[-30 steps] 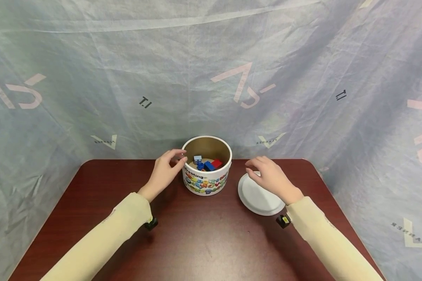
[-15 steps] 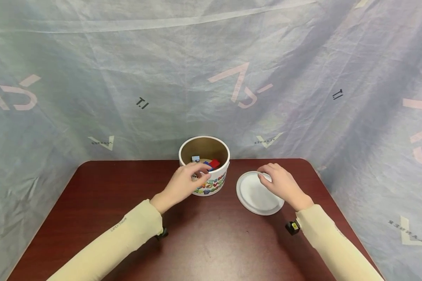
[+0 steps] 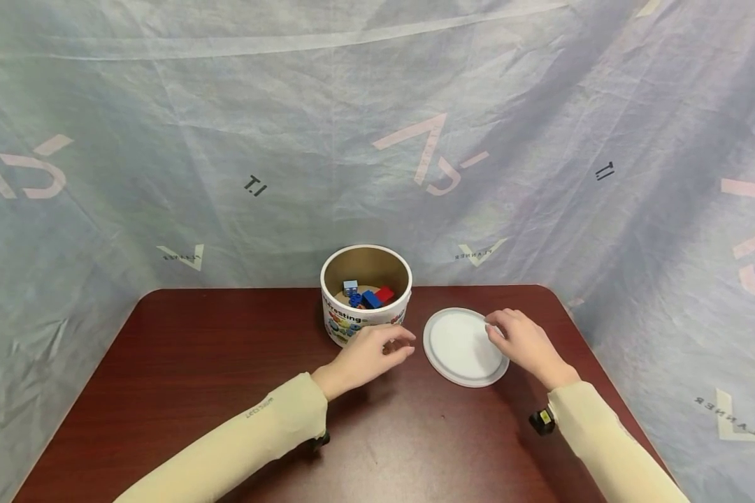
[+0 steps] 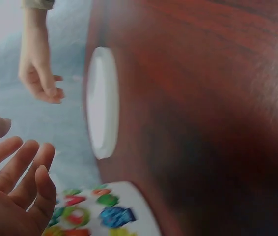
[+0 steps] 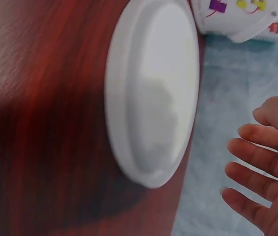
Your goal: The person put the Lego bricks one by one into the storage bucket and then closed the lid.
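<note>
A round white bucket (image 3: pixel 336 318) with colourful printing stands upright near the table's back edge, its top uncovered. Inside lie several toy bricks, among them a blue brick (image 3: pixel 370 300), a red brick (image 3: pixel 384 294) and a light blue brick (image 3: pixel 350 287). To its right a round white lid (image 3: pixel 462 346) lies flat on the table. My left hand (image 3: pixel 368 355) hovers in front of the bucket with loosely bent fingers, covering part of its printed side. Over the lid's right edge my right hand (image 3: pixel 528 347) hangs, fingers relaxed. Both hands hold nothing.
The dark red wooden table (image 3: pixel 214 363) fills the lower view. A grey fabric curtain (image 3: pixel 327 140) hangs behind and along both sides of it. In the right wrist view a white handle (image 5: pixel 257 27) shows on the bucket's side.
My left hand has moved from the bucket's left rim across its front, rightward and nearer to me. The right hand has drawn right and back across the lid. Bucket and lid stay put.
</note>
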Available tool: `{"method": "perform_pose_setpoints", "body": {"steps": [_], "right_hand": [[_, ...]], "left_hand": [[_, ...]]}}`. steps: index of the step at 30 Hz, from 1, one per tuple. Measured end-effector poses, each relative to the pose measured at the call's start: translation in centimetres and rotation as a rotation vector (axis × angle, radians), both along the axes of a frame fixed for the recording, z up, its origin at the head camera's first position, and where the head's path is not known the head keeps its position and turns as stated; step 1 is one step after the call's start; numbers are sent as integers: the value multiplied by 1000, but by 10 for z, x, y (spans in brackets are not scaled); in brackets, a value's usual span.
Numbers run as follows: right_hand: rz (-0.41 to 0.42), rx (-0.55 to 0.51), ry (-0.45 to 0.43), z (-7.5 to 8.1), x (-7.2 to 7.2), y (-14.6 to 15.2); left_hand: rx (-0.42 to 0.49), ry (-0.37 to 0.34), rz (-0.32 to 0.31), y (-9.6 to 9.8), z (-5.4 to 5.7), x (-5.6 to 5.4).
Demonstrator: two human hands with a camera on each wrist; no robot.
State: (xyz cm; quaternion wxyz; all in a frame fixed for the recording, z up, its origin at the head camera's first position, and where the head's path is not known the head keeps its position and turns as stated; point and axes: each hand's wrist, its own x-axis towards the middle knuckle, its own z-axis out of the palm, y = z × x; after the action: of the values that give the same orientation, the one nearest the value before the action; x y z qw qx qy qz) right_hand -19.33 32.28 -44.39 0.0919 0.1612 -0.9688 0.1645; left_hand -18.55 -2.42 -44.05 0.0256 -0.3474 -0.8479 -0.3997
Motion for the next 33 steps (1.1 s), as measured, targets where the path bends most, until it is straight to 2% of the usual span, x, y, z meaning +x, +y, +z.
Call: {"method": "perform_pose_setpoints", "body": {"steps": [5,9,13,17,22,29,33], "right_hand": [[-30,-6,-14,-12,-1,15],[-53,-10,-30,-22,-1,26],[-78,-4,-50,-30,-1,35],[-101,-1,-73,-34,1,42],[-128,1,-107,-38,3,45],[-141,10,-133,-42,2,44],[-146,22,-140,-43,0,42]], "left_hand": [[-15,-61,0,16,-19,-5],[-21,-112,24,29,-36,-11],[-57,-135,76,43,-51,-16],[-111,-150,152,58,-61,-19],[-121,-152,248,75,-69,-19],[-111,-80,401,92,-71,-21],[-105,-123,438,97,-69,-25]]}}
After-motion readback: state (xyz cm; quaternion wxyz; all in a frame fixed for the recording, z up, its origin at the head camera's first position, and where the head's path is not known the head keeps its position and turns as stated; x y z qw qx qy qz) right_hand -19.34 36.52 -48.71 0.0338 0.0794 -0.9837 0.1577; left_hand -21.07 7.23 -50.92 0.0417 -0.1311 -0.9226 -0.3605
